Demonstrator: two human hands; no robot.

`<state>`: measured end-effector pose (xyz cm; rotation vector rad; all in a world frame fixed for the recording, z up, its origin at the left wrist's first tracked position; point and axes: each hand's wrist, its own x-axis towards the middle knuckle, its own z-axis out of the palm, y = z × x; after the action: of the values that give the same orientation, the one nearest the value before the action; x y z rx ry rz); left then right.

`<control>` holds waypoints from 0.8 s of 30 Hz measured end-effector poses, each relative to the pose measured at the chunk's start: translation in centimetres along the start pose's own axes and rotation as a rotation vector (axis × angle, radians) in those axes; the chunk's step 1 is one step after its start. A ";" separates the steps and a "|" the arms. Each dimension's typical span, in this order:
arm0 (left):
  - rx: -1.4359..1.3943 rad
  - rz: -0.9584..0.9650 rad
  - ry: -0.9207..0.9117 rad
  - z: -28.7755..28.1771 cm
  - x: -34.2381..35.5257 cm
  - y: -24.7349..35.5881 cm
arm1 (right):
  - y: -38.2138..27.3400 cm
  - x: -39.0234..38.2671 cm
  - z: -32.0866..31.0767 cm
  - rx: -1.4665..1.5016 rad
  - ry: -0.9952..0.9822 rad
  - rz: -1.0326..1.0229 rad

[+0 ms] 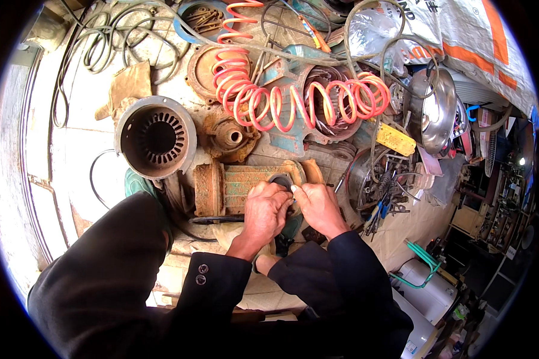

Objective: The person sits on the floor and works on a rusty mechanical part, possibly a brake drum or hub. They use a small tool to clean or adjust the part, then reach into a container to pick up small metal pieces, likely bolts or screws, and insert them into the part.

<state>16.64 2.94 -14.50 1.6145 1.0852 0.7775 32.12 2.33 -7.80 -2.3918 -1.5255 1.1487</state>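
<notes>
Both my hands meet over the right end of a rusty, green-painted ribbed cylindrical housing (241, 186) lying on its side on the floor. A dark grey ring (272, 178) shows just above my fingertips. My left hand (263, 210) is closed, its fingers curled on the ring's near side. My right hand (321, 206) pinches at the ring's right side with thumb and fingers together. Rusty flanges (311, 171) stand just behind the hands. My fingers cover the ring's near part, so how it sits against the housing is hidden.
A grey slotted cylinder (121, 134) and a rusty hub cover (248, 143) stand beyond the housing. An orange coiled hose (275, 106) crosses over a motor body (326, 102). At right are a pile of tools (382, 194) and a metal bowl (440, 113). A blue bowl (182, 13) holds bolts.
</notes>
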 end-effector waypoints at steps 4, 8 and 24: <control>0.015 -0.010 -0.005 -0.3 0.2 0.3 | 0.1 -0.1 -0.1 0.129 0.002 0.035; 0.032 -0.023 -0.016 -0.3 0.1 0.1 | 1.6 -0.8 1.0 0.504 -0.018 0.065; 0.013 -0.021 -0.016 -0.2 -0.1 -0.2 | 1.0 -0.4 0.3 0.517 -0.111 0.124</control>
<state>16.31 2.95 -14.66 1.6149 1.0962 0.7442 32.60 1.36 -8.25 -2.1149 -0.9525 1.5019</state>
